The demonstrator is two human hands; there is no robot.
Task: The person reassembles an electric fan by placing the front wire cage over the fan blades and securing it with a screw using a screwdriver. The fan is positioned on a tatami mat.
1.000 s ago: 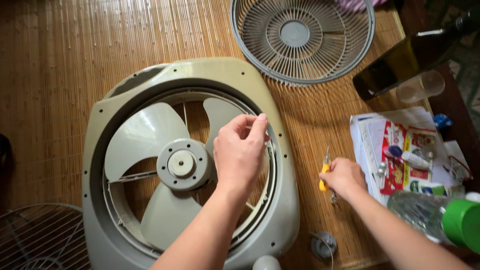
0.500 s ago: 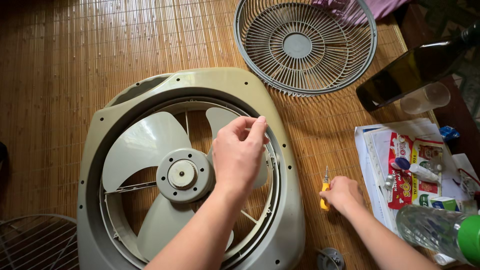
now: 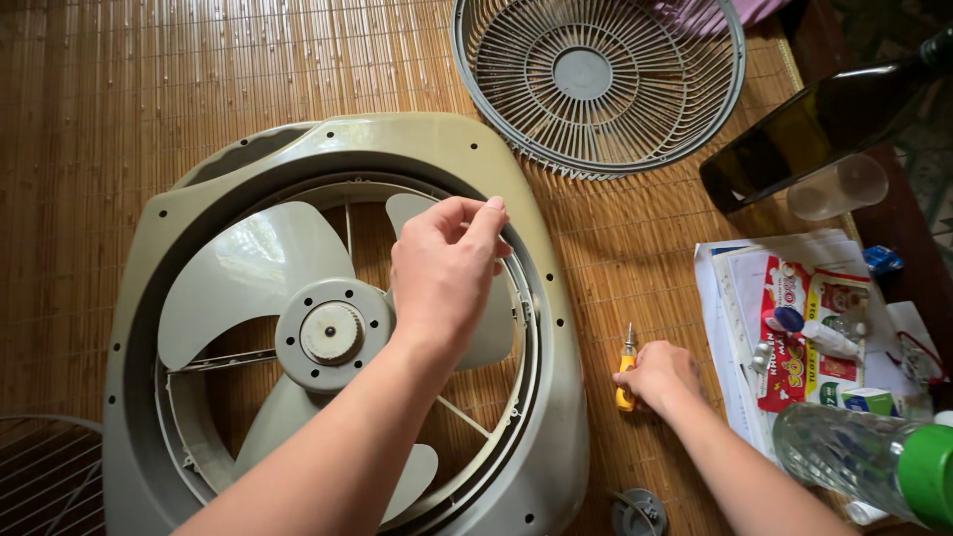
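Open mat (image 3: 149, 89) at upper left, free for passage. Centre taken up by fan housing (image 3: 541, 397); blades (image 3: 248, 268) and hub (image 3: 331, 334) fill ring, narrow gaps only between blades. Left hand (image 3: 442, 273) placed over ring's right edge. Round grille (image 3: 596, 79) blocks top centre. Strip of mat between housing and paper pile (image 3: 735, 298) narrow, occupied by right hand (image 3: 660, 375) with yellow screwdriver (image 3: 625, 372). Right edge crowded: dark bottle (image 3: 794, 139), plastic cup (image 3: 839, 187), clear bottle (image 3: 854, 452). Wire guard (image 3: 45, 476) at lower left corner. Small round cap (image 3: 635, 511) near housing's lower right.

Round grille (image 3: 598, 79), dark bottle (image 3: 809, 124), plastic bottle (image 3: 864, 455).
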